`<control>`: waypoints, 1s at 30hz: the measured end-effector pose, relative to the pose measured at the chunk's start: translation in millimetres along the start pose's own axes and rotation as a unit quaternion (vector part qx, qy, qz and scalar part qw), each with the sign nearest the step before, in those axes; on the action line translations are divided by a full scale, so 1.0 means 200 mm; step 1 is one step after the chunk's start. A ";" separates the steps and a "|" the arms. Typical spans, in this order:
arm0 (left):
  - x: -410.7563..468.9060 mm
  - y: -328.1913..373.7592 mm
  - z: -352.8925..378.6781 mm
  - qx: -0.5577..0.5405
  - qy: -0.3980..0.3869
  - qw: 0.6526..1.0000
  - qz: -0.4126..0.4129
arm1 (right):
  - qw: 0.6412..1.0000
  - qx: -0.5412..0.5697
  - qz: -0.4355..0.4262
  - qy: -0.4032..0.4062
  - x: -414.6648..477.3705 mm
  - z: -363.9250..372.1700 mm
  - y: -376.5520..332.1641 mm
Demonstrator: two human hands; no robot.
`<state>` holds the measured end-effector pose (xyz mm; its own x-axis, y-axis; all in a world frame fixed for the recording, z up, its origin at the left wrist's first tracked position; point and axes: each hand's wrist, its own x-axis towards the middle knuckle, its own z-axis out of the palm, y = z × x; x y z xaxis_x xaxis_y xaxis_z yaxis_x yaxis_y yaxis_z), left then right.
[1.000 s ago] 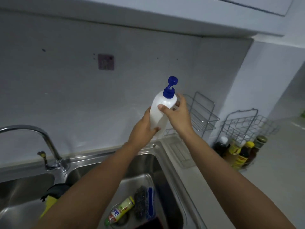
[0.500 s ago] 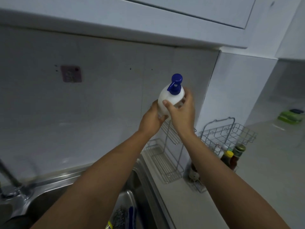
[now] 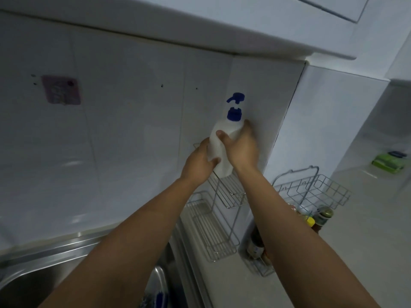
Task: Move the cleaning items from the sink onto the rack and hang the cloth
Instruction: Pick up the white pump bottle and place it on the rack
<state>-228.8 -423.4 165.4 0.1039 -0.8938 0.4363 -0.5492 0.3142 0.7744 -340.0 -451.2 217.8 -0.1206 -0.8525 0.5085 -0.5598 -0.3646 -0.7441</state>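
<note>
A white pump bottle with a blue pump head is held upright in both hands, just over the top shelf of the two-tier wire rack against the tiled wall. My left hand grips its lower side and my right hand wraps its upper body. The bottle's base sits at the height of the rack's top shelf; whether it touches the wire is hidden by my hands. The steel sink lies at the lower left, with a blue-edged scrubbing item just showing at the frame's bottom edge.
A second wire basket stands right of the rack with sauce bottles beneath it. A green sponge lies on a far counter at the right. A pink adhesive hook pad is stuck to the wall at upper left. A cabinet hangs overhead.
Both hands have carried the pump bottle right and down onto the level of the rack's top shelf. My view has swung right, so the faucet and most of the sink have left the frame.
</note>
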 end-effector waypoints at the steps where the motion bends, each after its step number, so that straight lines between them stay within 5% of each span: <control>1: 0.01 -0.01 0.01 -0.007 0.001 1.000 -0.003 | 1.000 -0.004 -0.002 -0.013 0.02 0.02 0.00; 30: 0.27 -0.22 0.01 0.046 0.046 0.998 -0.025 | 0.999 0.041 0.006 -0.018 0.21 0.31 0.03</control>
<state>-201.6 -486.0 154.3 0.2057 -0.8734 0.4415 -0.6143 0.2359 0.7530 -297.5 -511.8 207.7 -0.0957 -0.8696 0.4844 -0.4886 -0.3829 -0.7840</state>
